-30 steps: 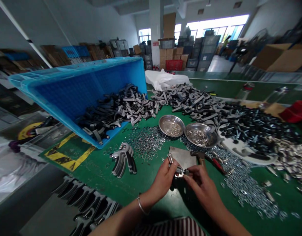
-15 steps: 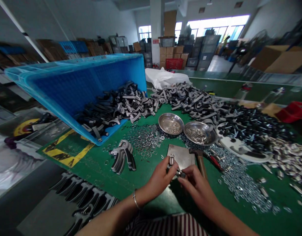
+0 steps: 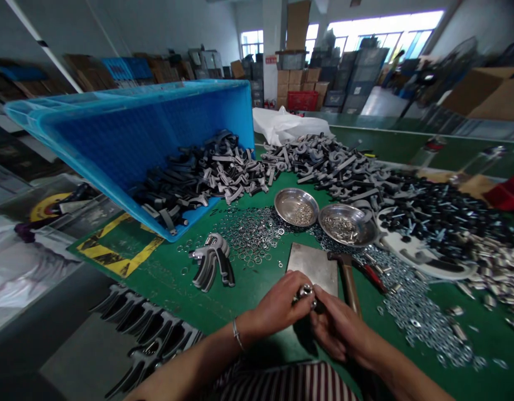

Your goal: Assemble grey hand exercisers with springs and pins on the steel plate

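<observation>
My left hand is closed round a small shiny metal fitting, whose round end points up toward me. My right hand presses against it from the right, its fingers pinched on a dark knob-like piece. The two hands touch, and fingers hide most of both pieces. Just beyond them lies a flat metal plate, with a hammer along its right side. Left of the hands, a few grey and black curved clamp-like handles lie on the green table.
A tipped blue crate spills grey and black handles. Metal rings lie before two steel bowls of small parts. Nuts, black-headed bolts and metal sleeves are heaped to the right. More handles line up below the table's left edge.
My hands have drawn together and my right fingers have curled further in. The metal fitting has tipped from upright so its end faces me. The view has shifted slightly.
</observation>
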Demonstrator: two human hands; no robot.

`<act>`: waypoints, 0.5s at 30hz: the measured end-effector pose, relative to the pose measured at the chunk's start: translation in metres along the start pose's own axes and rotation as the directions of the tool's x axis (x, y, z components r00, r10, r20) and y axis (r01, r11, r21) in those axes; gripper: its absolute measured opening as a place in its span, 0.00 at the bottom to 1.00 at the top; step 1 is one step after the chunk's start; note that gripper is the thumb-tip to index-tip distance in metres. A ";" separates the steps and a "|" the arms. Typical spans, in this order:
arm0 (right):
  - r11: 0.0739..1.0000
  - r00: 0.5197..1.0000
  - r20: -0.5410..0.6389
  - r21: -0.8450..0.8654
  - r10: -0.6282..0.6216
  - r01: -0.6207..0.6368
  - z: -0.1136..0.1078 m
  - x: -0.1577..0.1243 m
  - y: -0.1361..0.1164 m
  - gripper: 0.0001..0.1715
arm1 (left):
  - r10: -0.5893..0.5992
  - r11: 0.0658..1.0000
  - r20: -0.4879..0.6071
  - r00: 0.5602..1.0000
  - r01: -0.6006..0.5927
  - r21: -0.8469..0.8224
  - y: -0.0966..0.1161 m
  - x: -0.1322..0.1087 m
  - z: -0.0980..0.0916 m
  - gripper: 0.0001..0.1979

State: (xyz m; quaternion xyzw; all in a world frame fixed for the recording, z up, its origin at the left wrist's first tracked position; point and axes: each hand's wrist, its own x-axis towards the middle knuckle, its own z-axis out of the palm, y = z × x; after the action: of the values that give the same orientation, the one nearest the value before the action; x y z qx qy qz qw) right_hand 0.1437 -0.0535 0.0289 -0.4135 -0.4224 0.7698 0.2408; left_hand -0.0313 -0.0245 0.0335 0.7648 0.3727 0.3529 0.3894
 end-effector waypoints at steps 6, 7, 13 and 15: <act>0.997 0.998 0.044 -0.073 0.036 -0.033 -0.011 0.008 0.007 0.45 | -0.227 0.971 -0.043 0.973 0.223 -0.080 -0.013 0.000 0.002 0.12; 0.973 0.998 -0.043 -0.229 -0.049 0.038 -0.014 0.008 0.005 0.40 | -0.266 0.959 -0.079 0.961 0.255 -0.123 -0.017 0.000 0.003 0.12; 0.757 0.880 -0.236 -0.627 -0.412 0.186 -0.009 0.003 0.008 0.22 | -0.256 0.953 -0.108 0.961 0.232 -0.194 -0.019 -0.002 0.002 0.13; 0.946 0.979 -0.098 -0.291 -0.179 0.144 -0.004 0.005 0.013 0.29 | -0.166 0.979 -0.076 0.983 0.155 -0.131 -0.015 -0.002 -0.001 0.11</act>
State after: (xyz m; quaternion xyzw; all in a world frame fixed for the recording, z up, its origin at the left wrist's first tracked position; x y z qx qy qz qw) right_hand 0.1440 -0.0551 0.0140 -0.4542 -0.5447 0.6524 0.2672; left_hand -0.0374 -0.0201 0.0203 0.6904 0.4269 0.3756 0.4473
